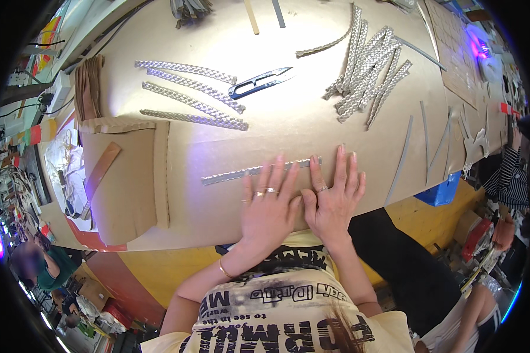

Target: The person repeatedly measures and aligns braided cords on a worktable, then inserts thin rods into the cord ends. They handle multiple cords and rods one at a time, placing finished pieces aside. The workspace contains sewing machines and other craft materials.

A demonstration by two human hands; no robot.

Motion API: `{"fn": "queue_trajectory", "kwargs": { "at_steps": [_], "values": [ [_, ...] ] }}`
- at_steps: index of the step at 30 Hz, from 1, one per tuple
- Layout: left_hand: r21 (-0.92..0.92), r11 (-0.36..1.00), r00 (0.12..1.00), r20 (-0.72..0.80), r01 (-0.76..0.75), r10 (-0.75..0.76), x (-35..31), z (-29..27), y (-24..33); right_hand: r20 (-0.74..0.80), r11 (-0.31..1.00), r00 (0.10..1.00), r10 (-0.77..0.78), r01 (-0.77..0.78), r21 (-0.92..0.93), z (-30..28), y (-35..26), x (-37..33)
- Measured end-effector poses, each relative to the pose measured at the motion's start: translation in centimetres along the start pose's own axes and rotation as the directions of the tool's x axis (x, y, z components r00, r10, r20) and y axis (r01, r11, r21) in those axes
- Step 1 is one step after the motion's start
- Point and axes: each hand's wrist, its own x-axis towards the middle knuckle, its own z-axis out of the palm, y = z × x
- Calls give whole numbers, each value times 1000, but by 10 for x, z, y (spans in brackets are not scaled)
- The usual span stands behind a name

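A narrow strip point(224, 176) with a braided upper edge and a flat grey lower edge lies on the brown-covered table in front of me. My left hand point(271, 215) rests flat on its middle, fingers spread, with rings on them. Against the strip's right end, my right hand point(334, 209) lies with its fingers stretched out, thumb close to the left hand. Both hands press from above and grasp nothing; part of the strip is hidden under the fingers. Beyond it are several braided silvery straps point(188, 106) and dark thread snips point(259, 83).
A heap of braided straps point(368, 70) lies at the far right. Loose thin grey strips point(400, 159) are scattered on the right side. At left stand a brown folded sheet point(123, 182) and a bundle of brown strips point(88, 91). A blue bin point(440, 191) sits by the table edge.
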Motion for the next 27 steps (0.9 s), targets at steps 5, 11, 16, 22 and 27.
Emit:
{"fn": "queue_trajectory", "kwargs": {
  "at_steps": [5,11,16,22,27],
  "values": [
    [11,984,984,20,178,-178,-21,-16,-38,-17,998,998,64,-64,15,3,-2,0],
    [44,959,959,-72,279,-276,-37,-24,-68,-38,996,995,94,-94,12,2,-2,1],
    [200,935,955,-109,294,-277,-41,-20,-68,-74,993,991,114,-113,18,7,-1,-1],
    [-135,964,941,-223,230,-256,-44,-10,-77,-261,972,956,133,-75,221,1,1,3],
    [-280,959,866,-467,48,-179,-46,-21,-78,-211,929,941,-264,307,208,-13,-21,21]
  ]
}}
